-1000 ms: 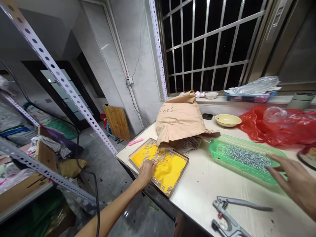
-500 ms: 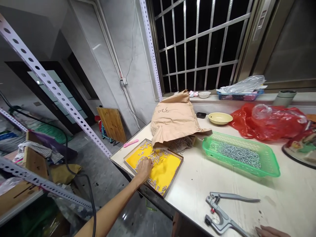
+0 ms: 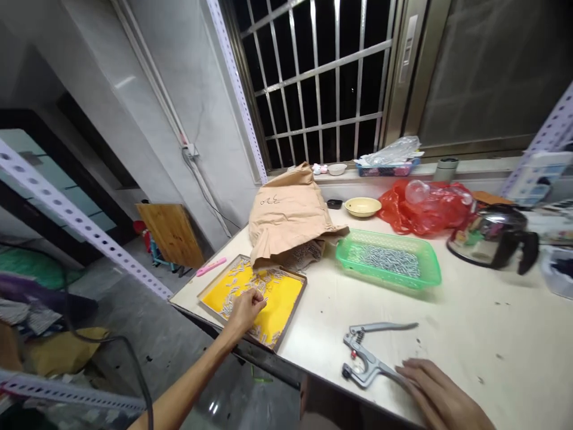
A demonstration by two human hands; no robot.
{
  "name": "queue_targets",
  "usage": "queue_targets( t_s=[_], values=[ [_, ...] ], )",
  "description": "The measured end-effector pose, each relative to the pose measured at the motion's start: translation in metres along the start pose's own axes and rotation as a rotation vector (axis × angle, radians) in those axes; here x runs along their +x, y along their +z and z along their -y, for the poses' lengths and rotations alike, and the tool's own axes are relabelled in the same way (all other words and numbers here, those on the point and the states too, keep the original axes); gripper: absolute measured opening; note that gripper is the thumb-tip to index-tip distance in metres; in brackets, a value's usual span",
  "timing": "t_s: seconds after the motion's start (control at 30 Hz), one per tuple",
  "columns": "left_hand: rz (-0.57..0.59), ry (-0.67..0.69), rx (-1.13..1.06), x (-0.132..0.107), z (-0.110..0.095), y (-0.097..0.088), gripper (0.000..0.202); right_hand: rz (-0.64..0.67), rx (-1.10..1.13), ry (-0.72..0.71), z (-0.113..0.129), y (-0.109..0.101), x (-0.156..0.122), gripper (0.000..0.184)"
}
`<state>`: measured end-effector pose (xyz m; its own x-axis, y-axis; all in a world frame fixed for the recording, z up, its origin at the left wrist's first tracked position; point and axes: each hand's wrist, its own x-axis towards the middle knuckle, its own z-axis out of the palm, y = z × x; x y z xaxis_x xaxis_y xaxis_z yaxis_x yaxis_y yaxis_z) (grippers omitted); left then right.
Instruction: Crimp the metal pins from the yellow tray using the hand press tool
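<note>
My left hand [image 3: 249,307] is over a shallow tray [image 3: 290,313] lined with yellow, its fingertips pinched together. What they hold, if anything, is hidden. Small metal pieces [image 3: 230,298] lie scattered on the yellow lining. Near the front of the table, my right hand [image 3: 441,391] reaches to the lower handle of a grey pair of hand pliers [image 3: 369,364] with a spring and a red part. Its fingers are stretched out across the handle's end; no closed grip shows. The pliers lie flat with their handles spread.
A brown paper bag [image 3: 290,215] overhangs the tray's back edge. Behind the pliers sits a green basket [image 3: 344,263] of small metal pieces. A yellow dish [image 3: 362,206], red plastic bag [image 3: 403,209] and kettle [image 3: 487,239] stand farther back. A pink cutter [image 3: 211,266] lies at the left edge.
The view has swung to the right, showing the kettle fully. My right hand has come farther into view, onto the pliers' handle. My left hand stays over the tray, fingertips now raised from the pieces.
</note>
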<state>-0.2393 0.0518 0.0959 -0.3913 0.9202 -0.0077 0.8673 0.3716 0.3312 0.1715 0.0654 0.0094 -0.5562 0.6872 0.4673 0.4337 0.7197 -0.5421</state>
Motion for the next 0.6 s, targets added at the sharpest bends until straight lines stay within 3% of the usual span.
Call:
queue_targets(
  t_s=[0.07,0.17,0.3,0.4,0.6],
  values=[
    [0.035,0.038,-0.22,-0.015,-0.029,0.006,0.015,-0.023,0.117,0.146,0.036,-0.008,0.026,0.025],
    [0.098,0.044,-0.564,-0.04,-0.078,0.013,0.022,-0.074,0.33,0.288,0.079,-0.003,0.076,0.025],
    [0.196,0.003,-0.823,-0.066,-0.117,0.017,0.025,-0.114,0.506,0.327,0.101,0.019,0.118,0.02],
    [0.282,-0.066,-0.972,-0.079,-0.117,0.02,0.025,-0.087,0.546,0.33,0.106,0.035,0.116,0.018],
    [0.571,-0.349,-1.354,-0.098,-0.081,0.027,0.037,0.053,0.564,0.329,0.114,0.063,0.1,0.021]
  ],
)
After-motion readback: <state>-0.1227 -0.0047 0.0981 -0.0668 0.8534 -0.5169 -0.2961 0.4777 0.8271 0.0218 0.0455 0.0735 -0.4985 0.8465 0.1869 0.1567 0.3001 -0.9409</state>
